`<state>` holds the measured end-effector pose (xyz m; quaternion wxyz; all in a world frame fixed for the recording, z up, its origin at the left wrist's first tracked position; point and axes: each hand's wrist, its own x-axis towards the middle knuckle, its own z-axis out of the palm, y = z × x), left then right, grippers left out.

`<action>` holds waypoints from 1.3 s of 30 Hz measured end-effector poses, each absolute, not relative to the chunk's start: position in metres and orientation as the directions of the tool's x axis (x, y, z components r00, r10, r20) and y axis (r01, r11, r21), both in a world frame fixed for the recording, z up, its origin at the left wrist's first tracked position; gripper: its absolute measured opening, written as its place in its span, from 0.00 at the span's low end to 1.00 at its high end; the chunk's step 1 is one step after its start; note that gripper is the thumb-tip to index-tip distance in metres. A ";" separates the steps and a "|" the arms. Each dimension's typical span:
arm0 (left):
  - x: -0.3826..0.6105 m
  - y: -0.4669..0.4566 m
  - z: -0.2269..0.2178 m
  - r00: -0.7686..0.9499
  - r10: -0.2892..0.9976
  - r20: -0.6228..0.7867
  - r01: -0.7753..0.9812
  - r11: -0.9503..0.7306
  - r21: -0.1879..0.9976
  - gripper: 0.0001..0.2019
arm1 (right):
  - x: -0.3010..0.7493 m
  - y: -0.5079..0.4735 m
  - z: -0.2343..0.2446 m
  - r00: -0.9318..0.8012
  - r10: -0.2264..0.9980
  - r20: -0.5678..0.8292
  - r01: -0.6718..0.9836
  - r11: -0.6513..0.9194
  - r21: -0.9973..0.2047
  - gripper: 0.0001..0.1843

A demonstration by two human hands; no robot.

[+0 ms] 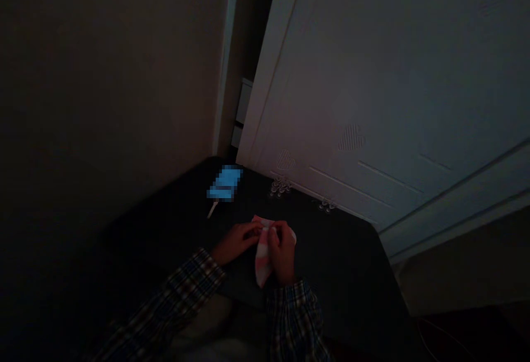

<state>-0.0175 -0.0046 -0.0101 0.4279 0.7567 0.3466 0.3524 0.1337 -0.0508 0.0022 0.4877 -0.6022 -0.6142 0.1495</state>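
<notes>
A pink and white cloth (262, 260) is between my hands, low above the dark table, its lower end hanging toward me. My left hand (238, 240) pinches its upper left edge with thumb and fingertips. From the other side, my right hand (284, 251) has its fingers curled and pressed on the cloth near the top. A white rounded edge (293, 237) peeks out just behind the right hand; I cannot tell whether it is part of the cloth. Dim light hides the finer details of the fingers.
A lit blue screen (226, 182), blurred out, lies at the table's back left with a white cable (212, 209) beside it. Two clusters of small clear round pieces (280, 186) (327, 205) stand along the back edge. Behind rises a white panel (351, 75) with raised hearts.
</notes>
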 end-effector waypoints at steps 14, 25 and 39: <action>-0.018 0.002 -0.024 0.509 0.808 0.297 0.250 -0.470 0.847 0.12 | 0.133 -0.049 -0.002 0.230 0.880 0.416 0.517 0.251 -0.818 0.07; -0.017 -0.004 -0.011 0.495 0.829 0.261 0.265 -0.430 0.863 0.13 | 0.132 -0.048 -0.004 0.124 0.912 0.391 0.635 0.230 -0.738 0.11; -0.016 -0.009 -0.007 0.524 0.809 0.265 0.229 -0.433 0.872 0.16 | 0.134 -0.046 -0.005 0.233 0.882 0.409 0.599 0.201 -0.775 0.10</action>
